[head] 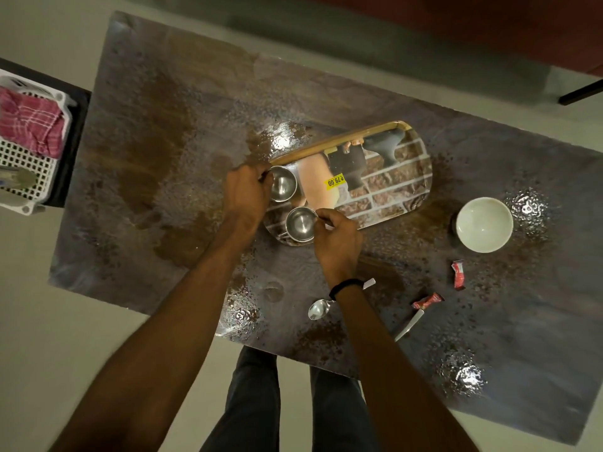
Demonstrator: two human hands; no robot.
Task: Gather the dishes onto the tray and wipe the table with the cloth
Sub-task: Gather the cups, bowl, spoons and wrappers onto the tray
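Tray (391, 177) bears far cup (284, 183), gripped by left hand (246, 190), near cup (301, 223) pinched by right hand (337, 238); bowl (484, 225) apart.

left grip (248, 190) holds far cup (283, 184) | right grip (337, 239) pinches near cup (300, 223) | both cups on tray (391, 190)

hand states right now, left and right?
Left hand: grips the far steel cup on the tray.
Right hand: pinches the rim of the near steel cup.

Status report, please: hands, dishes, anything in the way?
Left hand grips the far cup, right hand pinches the near cup, both on the tray. Bowl and spoon not yet gathered. Two wrappers on the table.
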